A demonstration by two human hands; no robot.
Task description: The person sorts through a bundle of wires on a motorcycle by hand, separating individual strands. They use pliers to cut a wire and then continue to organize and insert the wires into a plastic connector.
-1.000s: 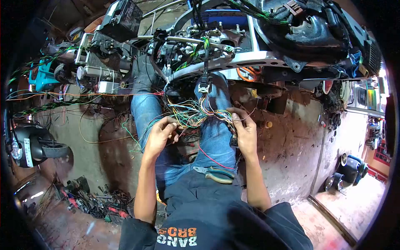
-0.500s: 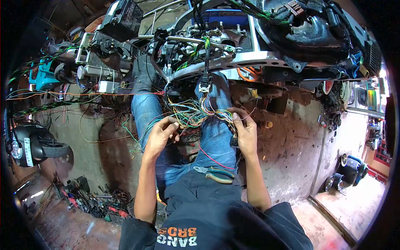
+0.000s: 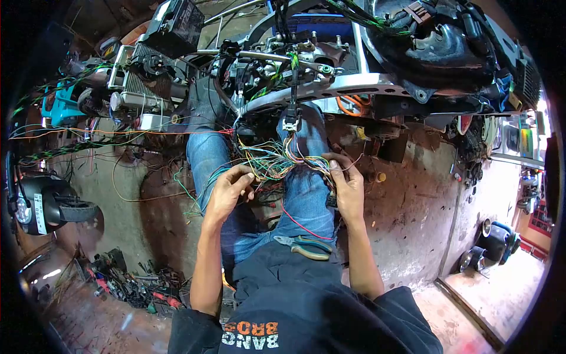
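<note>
Closest thing to a container here is the blue bin-like thing point(image 3: 321, 27) behind the bike frame point(image 3: 348, 84). It's mostly hidden by the engine parts point(image 3: 312, 53), so I can't tell what's in it. The pale connector point(image 3: 289, 125) above my right thigh has a bunch of colored wires point(image 3: 274, 164) coming out of it, and they fan out into a messy tangle over my lap, between my hands.

My left hand point(image 3: 227, 192) has thumb and index finger closed on a few strands at the left side of the tangle, other fingers curled. My right hand point(image 3: 348, 187) is pinching the bundle on the other side between thumb and fingers, with a black connector point(image 3: 331, 200) hanging just beside it, near the palm. A pinkish-red wire point(image 3: 305, 227) runs loose across my jeans point(image 3: 206, 156), and the pliers point(image 3: 303, 246) are lying on my dark shirt point(image 3: 283, 289), teal and tan handles pointing right.

Versus a second ago, hardly anything's changed tbh. Both hands are in basically the same spots with the same pinch, the pliers haven't budged, and the bike parts just sit a touch differently in my view.
</note>
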